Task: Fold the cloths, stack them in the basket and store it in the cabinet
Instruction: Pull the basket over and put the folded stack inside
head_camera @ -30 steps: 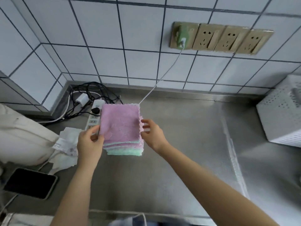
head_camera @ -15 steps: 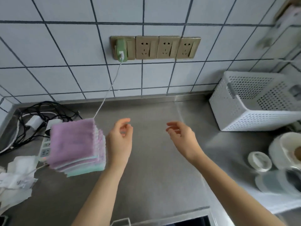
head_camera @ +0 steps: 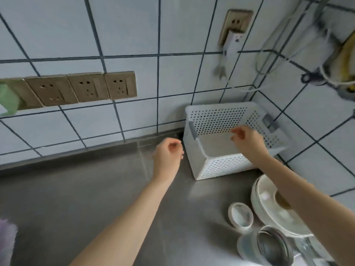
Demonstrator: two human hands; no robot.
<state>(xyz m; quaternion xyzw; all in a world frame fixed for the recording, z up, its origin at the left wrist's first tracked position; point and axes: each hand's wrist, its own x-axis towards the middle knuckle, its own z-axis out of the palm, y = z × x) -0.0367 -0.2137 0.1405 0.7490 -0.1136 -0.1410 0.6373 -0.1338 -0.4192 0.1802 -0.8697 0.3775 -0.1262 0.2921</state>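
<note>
A white perforated basket [head_camera: 221, 167] stands empty in the back right corner of the steel counter, against the tiled wall. My right hand [head_camera: 247, 140] hovers over the basket's open top, fingers loosely curled, holding nothing. Just left of the basket, my left hand [head_camera: 167, 156] hangs above the counter, also loosely curled and empty. Only a pink sliver of the folded cloth stack [head_camera: 6, 239] shows at the lower left edge.
White bowls [head_camera: 269, 206], a small white dish [head_camera: 241, 216] and a glass jar [head_camera: 272, 244] crowd the counter's front right, under my right forearm. A row of wall sockets [head_camera: 82, 89] runs along the tiles. Cables and a plugged adapter [head_camera: 233, 42] hang at the upper right.
Both hands let go of the cloth stack, left on the counter at the left. The view swung right, and both hands moved to the basket, the right one now over it.
</note>
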